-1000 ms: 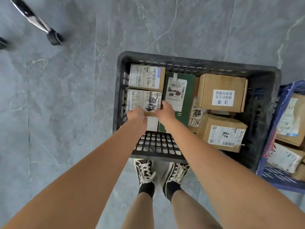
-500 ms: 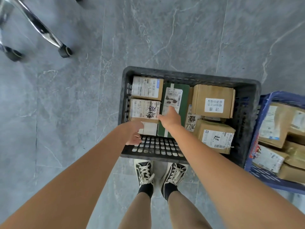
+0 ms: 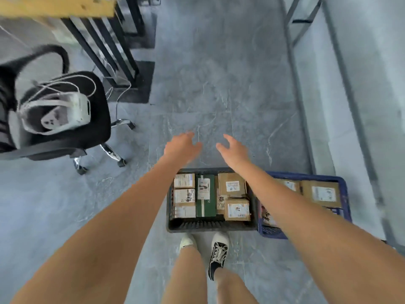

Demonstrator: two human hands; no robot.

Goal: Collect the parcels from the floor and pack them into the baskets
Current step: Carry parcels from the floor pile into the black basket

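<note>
A black basket stands on the grey floor just in front of my feet, filled with several parcels: cardboard boxes with white labels and a green box. To its right a blue basket holds more cardboard parcels. My left hand and my right hand are both raised above and beyond the black basket, fingers spread and relaxed, holding nothing. My right forearm hides part of the blue basket.
A black office chair on castors stands at the left with a white device and cables on its seat. Black table legs rise behind it. A grey metal frame runs along the right wall. Grey marble floor stretches ahead.
Both hands left the parcels in the black basket and lifted up and forward. My view rose and pulled back, so the baskets look smaller and the chair and room came into sight.
</note>
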